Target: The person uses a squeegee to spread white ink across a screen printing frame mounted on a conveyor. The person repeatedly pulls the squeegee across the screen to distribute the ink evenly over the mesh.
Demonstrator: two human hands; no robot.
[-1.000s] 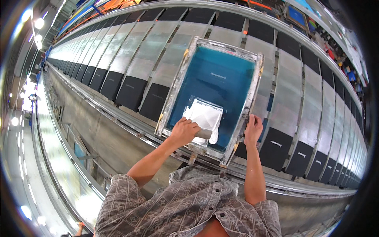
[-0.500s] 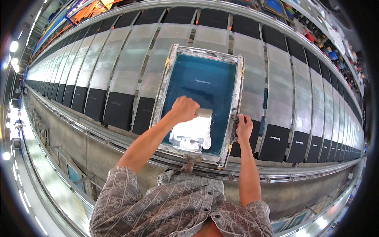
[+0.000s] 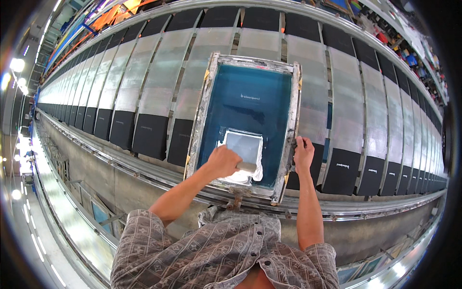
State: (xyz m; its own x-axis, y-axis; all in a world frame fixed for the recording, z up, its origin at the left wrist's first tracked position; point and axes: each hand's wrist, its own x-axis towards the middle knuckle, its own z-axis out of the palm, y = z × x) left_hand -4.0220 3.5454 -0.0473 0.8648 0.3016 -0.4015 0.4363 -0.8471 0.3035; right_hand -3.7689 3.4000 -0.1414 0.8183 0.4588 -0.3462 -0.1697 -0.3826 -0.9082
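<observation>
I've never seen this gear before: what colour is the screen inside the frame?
The screen is dark teal-blue, best seen in the head view.

Left end of the grey, flat-edged squeegee hidden inside bare left grip. Bare right grip by the paint-smeared rectangular frame: contact unclear from here. Grey patterned cloth shirt cut off at bottom. Multicoloured clutter, far upper right: too small, can't make out items.
</observation>
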